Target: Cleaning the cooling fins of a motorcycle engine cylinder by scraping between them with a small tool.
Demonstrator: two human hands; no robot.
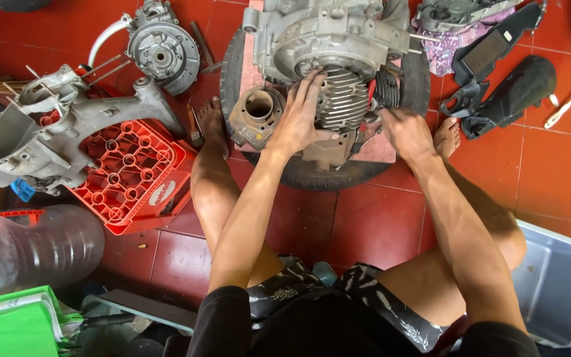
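A grey engine case [328, 33] lies on a black tyre [312, 173] in front of me, between my bare feet. A finned metal cylinder [345, 99] sits against the case. My left hand [299, 119] rests flat on the cylinder's left side, fingers spread over the fins. My right hand [406, 132] is closed at the cylinder's right side, next to a second finned part [386, 87]; what it grips is hidden. A brownish cylinder barrel [256, 116] with an open bore stands on the tyre just left of my left hand.
A second engine case [54, 125] lies on a red plastic crate [133, 178] at left, with a round engine cover [161, 54] behind it. Black plastic covers [507, 92] lie at right. A grey tub [556, 284] stands by my right knee, a clear plastic jug [28, 248] at lower left.
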